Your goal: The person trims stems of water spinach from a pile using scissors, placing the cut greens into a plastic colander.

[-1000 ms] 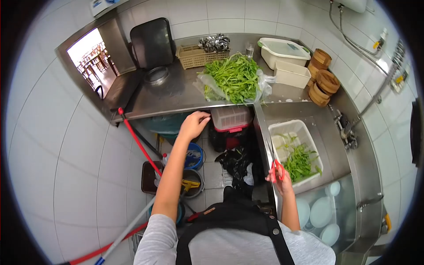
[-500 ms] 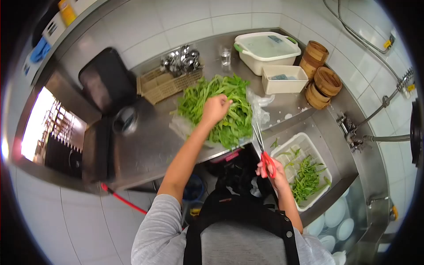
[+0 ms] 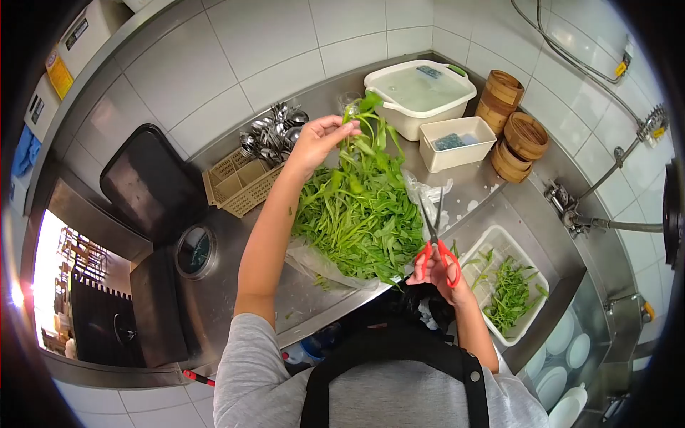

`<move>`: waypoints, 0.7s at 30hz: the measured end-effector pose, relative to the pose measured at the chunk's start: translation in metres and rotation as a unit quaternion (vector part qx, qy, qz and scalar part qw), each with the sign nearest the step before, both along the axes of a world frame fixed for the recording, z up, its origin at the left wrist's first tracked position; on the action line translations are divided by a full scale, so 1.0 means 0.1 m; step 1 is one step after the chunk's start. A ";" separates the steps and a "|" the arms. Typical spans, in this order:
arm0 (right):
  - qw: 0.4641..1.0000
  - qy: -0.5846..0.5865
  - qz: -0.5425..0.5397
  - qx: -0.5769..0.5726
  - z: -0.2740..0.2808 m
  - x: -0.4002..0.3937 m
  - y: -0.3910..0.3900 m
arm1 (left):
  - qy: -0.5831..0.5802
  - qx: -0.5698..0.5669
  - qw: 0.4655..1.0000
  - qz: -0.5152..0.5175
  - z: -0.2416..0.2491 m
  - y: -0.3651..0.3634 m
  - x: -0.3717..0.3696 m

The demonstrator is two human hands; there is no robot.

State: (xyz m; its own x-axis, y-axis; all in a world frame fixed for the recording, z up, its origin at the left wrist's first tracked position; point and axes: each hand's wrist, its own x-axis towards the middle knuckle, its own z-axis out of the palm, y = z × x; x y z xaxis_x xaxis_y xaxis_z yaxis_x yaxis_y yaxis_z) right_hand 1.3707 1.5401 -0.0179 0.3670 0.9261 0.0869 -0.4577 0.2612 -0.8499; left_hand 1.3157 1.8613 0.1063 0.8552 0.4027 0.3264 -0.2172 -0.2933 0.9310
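Note:
A big heap of leafy greens (image 3: 360, 221) lies on a clear plastic bag (image 3: 321, 265) on the steel counter. Above its far side my left hand (image 3: 325, 143) pinches a few stems, lifting their leaves off the pile. My right hand (image 3: 442, 278) grips red-handled scissors (image 3: 448, 262), blades parted and pointing away from me, beside the heap's right edge. Just right of that hand, a white basket (image 3: 536, 314) in the sink holds cut greens (image 3: 511, 296).
A cutlery basket (image 3: 239, 189) with spoons (image 3: 275, 135) stands behind left. White tubs (image 3: 421, 93) and bamboo steamers (image 3: 526, 135) line the back right. Plates (image 3: 560, 334) sit in the lower right basin; a tap (image 3: 564, 203) juts from the wall.
My left hand has risen away from the heap, drawing stems up with it. The scissors have turned more upright and their blades have opened wider. The view has shifted too.

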 end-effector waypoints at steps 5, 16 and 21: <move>0.997 -0.063 0.053 -0.010 0.02 0.14 0.05 | 0.147 0.293 0.935 0.136 -0.09 -0.14 -0.01; 0.995 -0.015 0.011 -0.098 -0.17 0.35 -0.39 | 0.061 0.229 0.954 0.183 -0.48 -0.06 -0.34; 0.996 -0.005 0.008 -0.094 -0.32 0.36 -0.54 | 0.328 0.301 0.892 0.074 -0.96 -0.08 -0.45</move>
State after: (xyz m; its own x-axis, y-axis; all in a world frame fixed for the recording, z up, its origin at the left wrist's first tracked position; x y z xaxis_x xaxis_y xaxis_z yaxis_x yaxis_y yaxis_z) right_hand 1.4063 1.4865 -0.0503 0.3528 0.9319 -0.0844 -0.4509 0.0903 -0.8880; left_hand 1.2707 1.8534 0.0104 0.8937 0.4477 -0.0295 0.3992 -0.7632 0.5081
